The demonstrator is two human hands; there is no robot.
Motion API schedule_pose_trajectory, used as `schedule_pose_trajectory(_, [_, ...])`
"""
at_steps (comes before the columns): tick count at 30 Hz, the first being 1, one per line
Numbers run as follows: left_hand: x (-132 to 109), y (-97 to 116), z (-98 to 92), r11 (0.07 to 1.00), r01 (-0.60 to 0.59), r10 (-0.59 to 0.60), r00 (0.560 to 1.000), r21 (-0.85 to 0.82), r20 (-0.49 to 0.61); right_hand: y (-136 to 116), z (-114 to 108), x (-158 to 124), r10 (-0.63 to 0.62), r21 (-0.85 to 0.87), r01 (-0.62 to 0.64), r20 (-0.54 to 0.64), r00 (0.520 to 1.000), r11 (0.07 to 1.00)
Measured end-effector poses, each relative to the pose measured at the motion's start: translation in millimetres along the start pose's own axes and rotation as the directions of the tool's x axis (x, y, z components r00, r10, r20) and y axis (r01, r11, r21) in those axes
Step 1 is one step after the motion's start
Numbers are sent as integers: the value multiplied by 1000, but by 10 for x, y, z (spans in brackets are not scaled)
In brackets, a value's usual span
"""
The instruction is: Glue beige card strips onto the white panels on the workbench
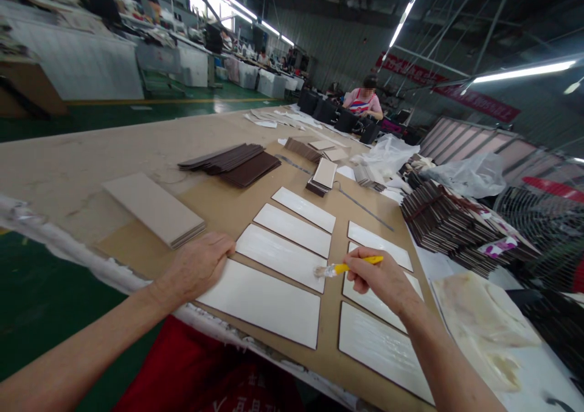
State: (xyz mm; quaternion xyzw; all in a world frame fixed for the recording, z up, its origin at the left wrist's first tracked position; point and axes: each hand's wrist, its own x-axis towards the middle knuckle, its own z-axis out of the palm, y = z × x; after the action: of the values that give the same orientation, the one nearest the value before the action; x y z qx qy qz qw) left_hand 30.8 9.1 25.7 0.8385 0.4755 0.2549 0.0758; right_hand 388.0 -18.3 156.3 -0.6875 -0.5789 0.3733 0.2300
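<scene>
Several white rectangular panels (279, 255) lie in two columns on a brown cardboard sheet (228, 208). My right hand (381, 278) is closed round a yellow-handled brush (349, 268) whose bristles touch the right end of the second-nearest left-column panel. My left hand (197, 266) rests with curled fingers on the left edge of the nearest panel (262, 302), holding it down.
A stack of beige boards (155, 208) lies left of my hand. Dark brown pieces (237, 162) are stacked farther back, more dark stacks (442, 220) at the right. Plastic bags (469, 174) and a glue-smeared tray (483, 321) sit right. A seated person (364, 103) works beyond the table.
</scene>
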Motion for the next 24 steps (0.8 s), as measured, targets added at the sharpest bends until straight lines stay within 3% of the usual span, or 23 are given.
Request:
schedule_pose_trajectory(3, [1, -7, 1, 1000, -2, 2, 1000, -8, 0, -163, 99, 103, -13, -40, 13, 3, 1000, 999])
schedule_pose_trajectory(10, [-2, -14, 15, 1000, 7, -7, 1000, -17, 9, -581, 636, 589, -101, -29, 105, 110, 989, 994])
schedule_pose_trajectory(16, [-2, -10, 23, 999, 15, -15, 1000, -35, 10, -828, 912, 737, -189, 69, 179, 185, 964, 981])
schedule_pose_trajectory(20, [-3, -3, 4, 999, 23, -22, 1000, -37, 10, -855, 1013, 770, -205, 126, 183, 186, 961, 975])
schedule_pose_trajectory(24, [-4, -11, -1, 999, 10, -10, 1000, -38, 8, -695, 920, 780, -148, 128, 128, 169, 974, 984])
